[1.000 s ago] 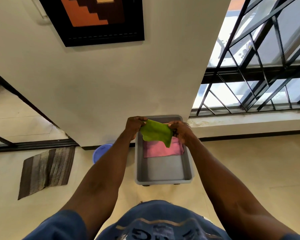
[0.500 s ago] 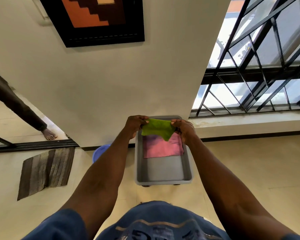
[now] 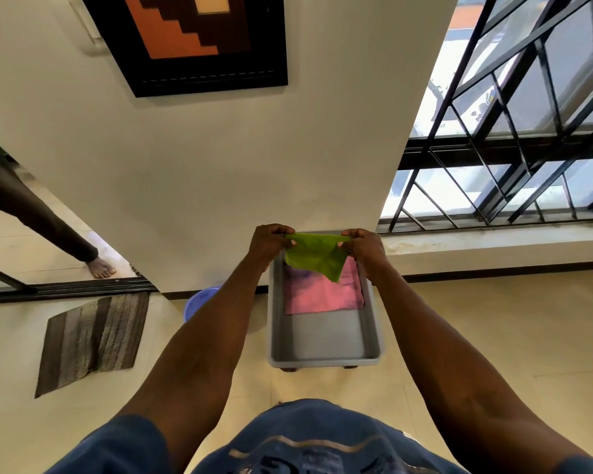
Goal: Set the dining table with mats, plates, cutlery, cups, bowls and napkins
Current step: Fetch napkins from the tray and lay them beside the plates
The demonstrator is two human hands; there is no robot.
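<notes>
Both hands hold a green napkin stretched above a grey tray on the floor. Left hand pinches its 9 o'clock corner, right hand its 3 o'clock corner, fingers curled. A pink napkin lies in the tray's 12 o'clock half.

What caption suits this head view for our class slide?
Both hands, left and right, pinch a green napkin above a grey tub holding a pink cloth.
</notes>
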